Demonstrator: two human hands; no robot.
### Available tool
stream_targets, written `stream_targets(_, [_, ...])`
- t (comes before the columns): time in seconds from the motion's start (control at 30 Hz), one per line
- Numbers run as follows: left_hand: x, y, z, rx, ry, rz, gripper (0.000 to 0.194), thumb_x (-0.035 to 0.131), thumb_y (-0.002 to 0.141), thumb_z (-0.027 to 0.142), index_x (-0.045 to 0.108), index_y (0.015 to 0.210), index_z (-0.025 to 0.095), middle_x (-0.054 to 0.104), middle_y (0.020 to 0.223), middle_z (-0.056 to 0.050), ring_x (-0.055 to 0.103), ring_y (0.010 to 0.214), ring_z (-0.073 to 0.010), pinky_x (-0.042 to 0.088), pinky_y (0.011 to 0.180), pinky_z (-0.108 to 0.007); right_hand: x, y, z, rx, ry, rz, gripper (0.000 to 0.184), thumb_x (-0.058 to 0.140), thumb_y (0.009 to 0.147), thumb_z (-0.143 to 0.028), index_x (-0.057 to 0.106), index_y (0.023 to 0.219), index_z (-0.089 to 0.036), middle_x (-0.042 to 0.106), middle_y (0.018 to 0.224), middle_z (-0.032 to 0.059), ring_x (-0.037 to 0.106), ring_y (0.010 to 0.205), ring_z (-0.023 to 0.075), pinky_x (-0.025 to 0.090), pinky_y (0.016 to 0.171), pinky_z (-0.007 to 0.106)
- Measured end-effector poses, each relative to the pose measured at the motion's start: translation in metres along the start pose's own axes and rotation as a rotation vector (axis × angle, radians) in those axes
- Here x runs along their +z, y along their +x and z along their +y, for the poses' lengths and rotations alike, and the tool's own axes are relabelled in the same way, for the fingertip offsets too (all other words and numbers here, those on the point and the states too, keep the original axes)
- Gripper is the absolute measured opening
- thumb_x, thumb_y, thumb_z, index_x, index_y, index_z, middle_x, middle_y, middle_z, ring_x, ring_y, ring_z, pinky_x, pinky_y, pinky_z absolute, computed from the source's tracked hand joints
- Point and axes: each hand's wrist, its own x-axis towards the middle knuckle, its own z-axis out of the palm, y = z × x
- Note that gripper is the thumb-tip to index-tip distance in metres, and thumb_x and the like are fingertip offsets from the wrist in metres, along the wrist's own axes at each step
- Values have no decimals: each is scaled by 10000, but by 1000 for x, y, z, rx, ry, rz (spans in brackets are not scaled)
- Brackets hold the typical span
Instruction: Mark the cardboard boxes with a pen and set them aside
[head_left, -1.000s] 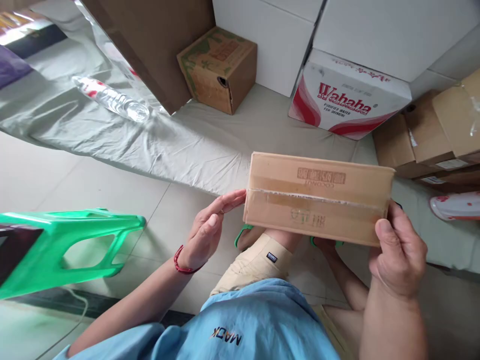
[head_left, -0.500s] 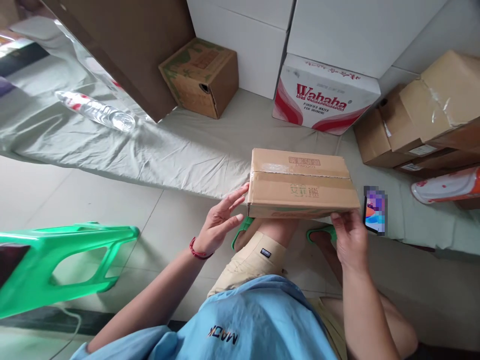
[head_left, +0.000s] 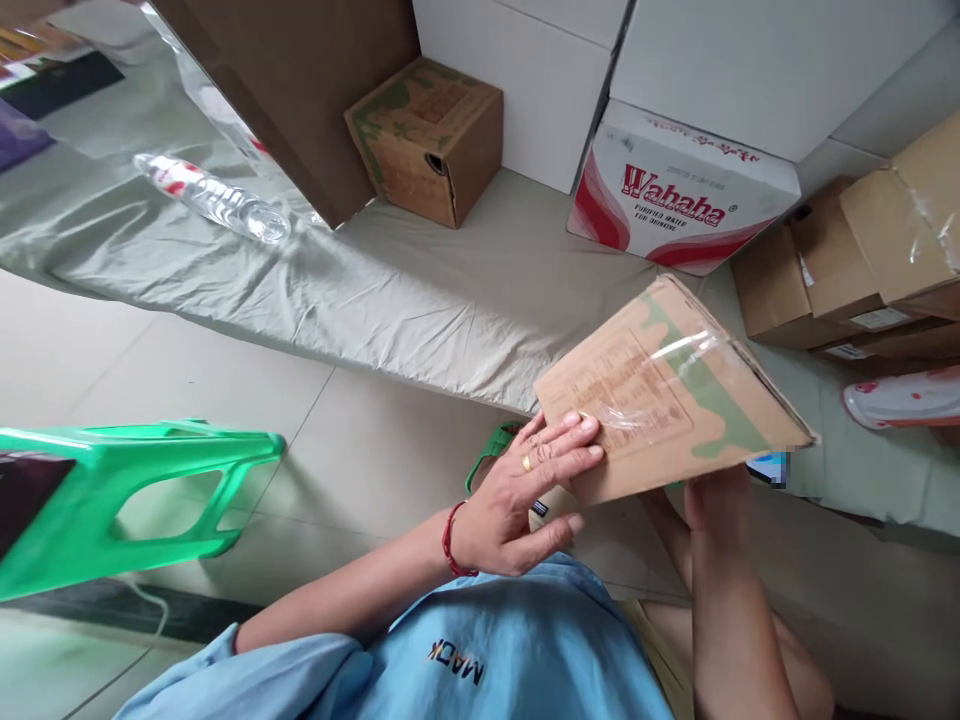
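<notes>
A brown cardboard box [head_left: 637,400] is tilted up in front of me, one printed side with a green drip pattern and clear tape facing me. Against its lower left part lies my left hand [head_left: 529,490], fingers stretched out flat and thumb apart. A ring and a red bracelet show on that hand and wrist. My right hand [head_left: 720,495] grips the box from below at its lower right edge. The box hides most of that hand's fingers, and it is slightly blurred. Just behind the box's lower right corner, a phone [head_left: 771,468] is partly covered.
Pale cloth [head_left: 420,330] covers the long surface ahead. On it are a water bottle [head_left: 214,200], a smaller brown box [head_left: 424,140], a Wahaha carton [head_left: 682,190], stacked cartons [head_left: 847,260] and a white-orange cylinder [head_left: 900,395]. A green stool [head_left: 247,490] stands left on the tiles.
The box has turned from top-up to tilted, so a printed side now faces me, and it has shifted right. My left hand moved right from its left end onto that side.
</notes>
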Motion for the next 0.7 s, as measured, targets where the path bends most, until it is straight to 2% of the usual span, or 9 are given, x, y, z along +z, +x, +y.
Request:
stream_targets(0.1, [-5,-2,-8,-85,-73,153,835,818,950,289,480,1710,366,458,1783,-96,407,1679,-382,229,1435,-608,6,-12,-11,9,88,115,376,729,919,-648,713,955,-275,723,940,26,710,950,220,615,818,371])
stream_targets(0.17, [-15,-10,-18,-201,-180,244,733,796,984,327,539,1670,365,434,1803,-83,364,1702,-372,245,1431,-587,10,-24,-21,7,112,142,343,789,910,-587,758,1006,-259,754,973,35,718,968,220,610,838,358])
stream_targets(0.23, [-27,-19,-28,-321,-294,339,643,769,1015,396,586,1630,350,484,1771,-90,389,1688,-361,299,1410,-548,14,-35,-33,-23,95,113,380,795,932,-553,802,1153,-244,801,1118,75,737,1082,256,614,913,383])
stream_targets(0.33, [-38,-31,-42,-440,-422,500,543,790,990,498,699,1490,308,701,1521,-98,596,1506,-333,440,1306,-473,21,-52,-49,-119,-44,-38,465,751,994,-520,777,1365,-240,781,1360,114,732,1234,307,609,1008,422])
stream_targets(0.43, [-44,-36,-47,-488,-499,714,436,880,892,518,787,1249,285,777,1212,-46,701,1249,-252,530,1161,-362,31,-69,-64,-292,-267,-188,514,714,1034,-456,694,1512,-268,739,1454,122,724,1278,326,603,1072,471])
stream_targets(0.53, [-53,-33,-46,-511,-601,916,342,920,820,514,765,989,261,746,992,-13,703,999,-185,576,1001,-285,47,-89,-85,-542,-437,-275,680,689,1041,-360,509,1695,-306,642,1604,130,678,1386,359,571,1147,551])
stream_targets(0.63, [-63,-30,-46,-565,-684,999,364,879,834,571,707,886,254,747,929,-16,702,940,-182,592,923,-283,68,-107,-109,-756,-529,-344,861,658,1040,-276,271,1809,-298,481,1755,142,634,1468,362,582,1109,544])
stream_targets(0.7, [-68,-29,-47,-603,-719,1005,391,869,834,600,693,861,251,772,949,-21,717,981,-187,596,901,-280,79,-114,-121,-869,-542,-366,893,642,1039,-223,216,1822,-272,421,1790,137,623,1484,344,588,1061,510])
